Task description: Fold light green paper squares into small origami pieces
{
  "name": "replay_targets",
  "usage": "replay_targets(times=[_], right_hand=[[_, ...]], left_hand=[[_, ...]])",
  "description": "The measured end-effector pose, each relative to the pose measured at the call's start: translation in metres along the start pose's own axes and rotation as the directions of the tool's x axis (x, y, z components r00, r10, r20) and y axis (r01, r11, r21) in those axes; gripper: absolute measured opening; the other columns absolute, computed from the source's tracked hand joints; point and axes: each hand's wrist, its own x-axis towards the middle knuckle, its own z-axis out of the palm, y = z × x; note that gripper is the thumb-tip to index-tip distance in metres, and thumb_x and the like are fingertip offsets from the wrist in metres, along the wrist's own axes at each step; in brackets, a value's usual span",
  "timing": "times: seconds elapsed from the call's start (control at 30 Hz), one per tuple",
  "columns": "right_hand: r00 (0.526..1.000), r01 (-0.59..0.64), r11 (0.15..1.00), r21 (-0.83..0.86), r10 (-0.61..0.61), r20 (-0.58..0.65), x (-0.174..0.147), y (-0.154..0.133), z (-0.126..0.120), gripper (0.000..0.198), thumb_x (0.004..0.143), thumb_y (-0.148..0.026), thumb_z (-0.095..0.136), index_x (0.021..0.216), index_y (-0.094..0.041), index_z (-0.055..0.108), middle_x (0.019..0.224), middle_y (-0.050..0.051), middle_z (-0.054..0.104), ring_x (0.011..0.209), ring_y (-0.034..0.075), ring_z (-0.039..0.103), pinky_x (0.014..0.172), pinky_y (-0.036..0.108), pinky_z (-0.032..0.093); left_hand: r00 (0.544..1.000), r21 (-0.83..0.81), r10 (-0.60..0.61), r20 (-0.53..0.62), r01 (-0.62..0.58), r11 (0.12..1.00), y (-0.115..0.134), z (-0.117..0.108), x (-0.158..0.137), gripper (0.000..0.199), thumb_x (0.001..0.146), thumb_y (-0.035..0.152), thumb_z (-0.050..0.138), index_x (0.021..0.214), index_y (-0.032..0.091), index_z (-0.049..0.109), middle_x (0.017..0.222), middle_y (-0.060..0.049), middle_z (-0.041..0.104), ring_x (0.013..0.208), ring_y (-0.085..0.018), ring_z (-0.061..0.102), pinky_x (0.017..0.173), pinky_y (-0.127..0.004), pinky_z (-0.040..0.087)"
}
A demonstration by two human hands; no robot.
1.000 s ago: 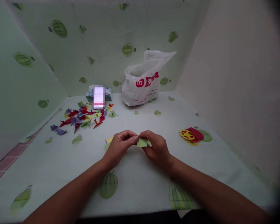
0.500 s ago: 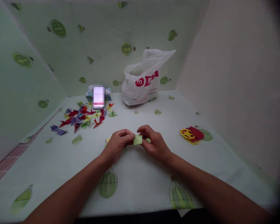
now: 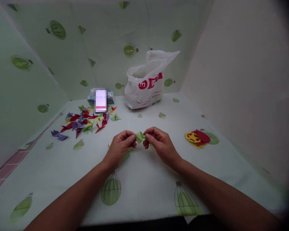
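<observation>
**Small green fold pinched between two sets of fingertips**

At the bottom of the frame, the pale tablecloth (image 3: 144,192) with its printed green balloons runs to the near edge. Just above the middle of that stretch, more paper (image 3: 126,155) shows in green and yellow scraps around the left hand, mostly hidden by it.

The left hand (image 3: 121,146) and right hand (image 3: 161,142) meet near the centre of the frame, raised a little toward each other. The left grips one side of the green paper (image 3: 140,138) between thumb and fingers; the right pinches the opposite side. The paper sits in the gap between them, creased and partly opened out, showing a lighter and a deeper green face.

To shape it well, the left pinch should probably act as the anchor, firm but not crushing, while the right eases the layers. Lining up the corners before pressing, then running a nail along each crease, would keep edges crisp; pulling both sides hard risks tearing so small a piece.

Right of centre lie red and yellow cut-outs (image 3: 197,139), overlapping. Left of centre spreads a heap of folded paper shapes (image 3: 86,122) in several colours. Behind it a blurred-out phone (image 3: 100,100) stands before a patterned box (image 3: 110,98); farther right, a white plastic bag (image 3: 144,93) stands open near the balloon-printed wall (image 3: 106,38).
</observation>
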Motion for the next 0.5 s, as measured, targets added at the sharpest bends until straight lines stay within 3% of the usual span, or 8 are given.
replay_targets(times=[0.2, 0.5], right_hand=[[0.999, -0.007, 1.0, -0.002, 0.008, 0.042, 0.0008, 0.0017, 0.0008, 0.018, 0.089, -0.034, 0.063, 0.087, -0.017, 0.061, 0.07, 0.0, 0.064, 0.061, 0.012, 0.058, 0.062, 0.028, 0.048], [0.995, 0.03, 0.987, -0.155, -0.045, -0.093, 0.0027, -0.0029, -0.0044, 0.017, 0.087, -0.032, 0.062, 0.079, -0.017, 0.062, 0.065, -0.002, 0.057, 0.057, 0.01, 0.051, 0.056, 0.026, 0.042]], left_hand=[[0.999, -0.116, 0.004, -0.05, -0.009, 0.993, -0.0012, 0.0038, -0.0025, 0.021, 0.079, 0.032, 0.074, 0.087, 0.016, 0.064, 0.079, 0.001, 0.065, 0.071, -0.011, 0.063, 0.076, -0.028, 0.051], [0.995, 0.196, 0.048, 0.084, -0.064, 0.978, 0.0013, 0.0053, -0.0039, 0.019, 0.078, 0.033, 0.074, 0.084, 0.016, 0.068, 0.08, -0.003, 0.069, 0.073, -0.013, 0.064, 0.073, -0.027, 0.048]])
